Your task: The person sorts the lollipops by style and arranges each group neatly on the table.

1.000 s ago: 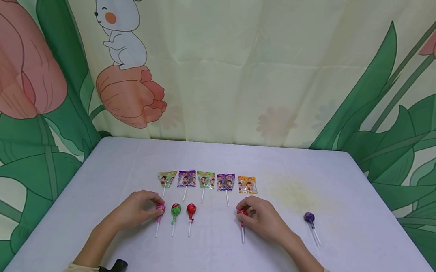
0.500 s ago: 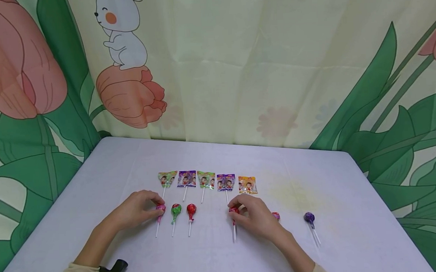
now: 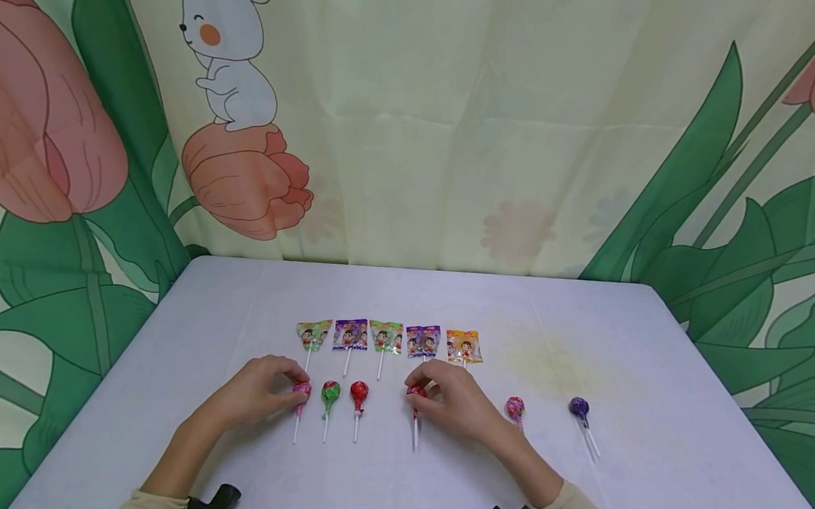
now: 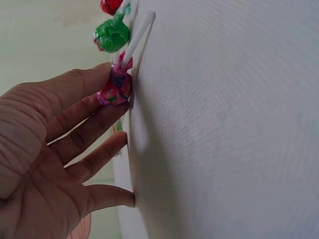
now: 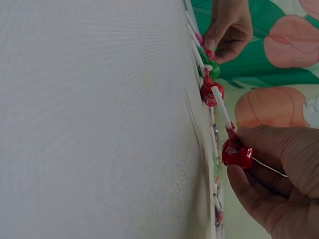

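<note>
My left hand (image 3: 259,394) pinches the head of a pink lollipop (image 4: 115,90) at the left end of the near row, its white stick pointing toward me. Beside it lie a green lollipop (image 3: 330,392) and a red lollipop (image 3: 359,393). Further right, my right hand (image 3: 451,401) holds another red lollipop (image 5: 237,153) by its wrapped head between thumb and fingers. Its stick (image 3: 415,432) points toward me, and in the right wrist view the candy shows beside the white tabletop (image 5: 99,119). The fingers partly cover both held candies in the head view.
Behind the near row, flat-bagged lollipops lie in a line, from a green bag (image 3: 314,334) to an orange bag (image 3: 463,346). To the right lie a pink lollipop (image 3: 515,408) and a purple lollipop (image 3: 580,408). A printed curtain (image 3: 409,133) hangs behind the table.
My right hand has moved left with the red lollipop, toward the near row, uncovering a pink lollipop on the right. My left hand stays on its pink lollipop.
</note>
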### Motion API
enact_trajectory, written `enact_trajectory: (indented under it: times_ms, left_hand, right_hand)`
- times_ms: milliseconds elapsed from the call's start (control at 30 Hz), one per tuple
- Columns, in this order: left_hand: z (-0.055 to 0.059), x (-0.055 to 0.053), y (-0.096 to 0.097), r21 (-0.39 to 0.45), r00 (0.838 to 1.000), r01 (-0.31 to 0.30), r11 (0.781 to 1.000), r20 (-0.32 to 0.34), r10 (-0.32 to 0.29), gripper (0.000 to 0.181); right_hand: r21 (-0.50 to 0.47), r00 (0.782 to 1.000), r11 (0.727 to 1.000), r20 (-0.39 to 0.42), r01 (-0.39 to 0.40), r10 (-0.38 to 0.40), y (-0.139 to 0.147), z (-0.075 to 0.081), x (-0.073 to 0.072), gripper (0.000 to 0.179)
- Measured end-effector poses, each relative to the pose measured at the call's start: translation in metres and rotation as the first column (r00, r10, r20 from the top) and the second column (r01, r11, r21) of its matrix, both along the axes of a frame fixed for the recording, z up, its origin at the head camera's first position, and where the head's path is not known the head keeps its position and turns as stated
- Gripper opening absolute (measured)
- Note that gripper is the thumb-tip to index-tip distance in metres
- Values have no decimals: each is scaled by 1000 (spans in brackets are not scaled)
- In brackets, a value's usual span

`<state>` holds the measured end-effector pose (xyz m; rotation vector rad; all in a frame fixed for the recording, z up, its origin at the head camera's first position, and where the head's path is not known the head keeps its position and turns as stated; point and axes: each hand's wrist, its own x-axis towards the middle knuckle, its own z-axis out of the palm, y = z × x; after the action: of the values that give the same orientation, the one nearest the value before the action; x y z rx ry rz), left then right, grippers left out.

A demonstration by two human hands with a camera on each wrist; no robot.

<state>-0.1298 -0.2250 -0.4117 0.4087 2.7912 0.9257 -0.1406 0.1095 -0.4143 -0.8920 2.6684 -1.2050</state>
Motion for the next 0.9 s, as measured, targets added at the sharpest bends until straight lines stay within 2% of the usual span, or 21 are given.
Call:
enact_trajectory:
  times_ms: [200,533,900]
  left_hand:
    - [0,0,0,5,1000,4,1000,0,-4,19]
    - [-2,0,0,12,1000,-5,1000,8,4,18]
    - [3,2,0,14,1000,-2,1000,8,2,22]
  right_hand:
    - [-8,999,1000,-29,-16,16,-11,0,-2,13]
    - [-8,998,999,-30,-47,46,-29,2,-4,13]
    - [8,999,999,-34,-41,42,-41,-2,-6,13]
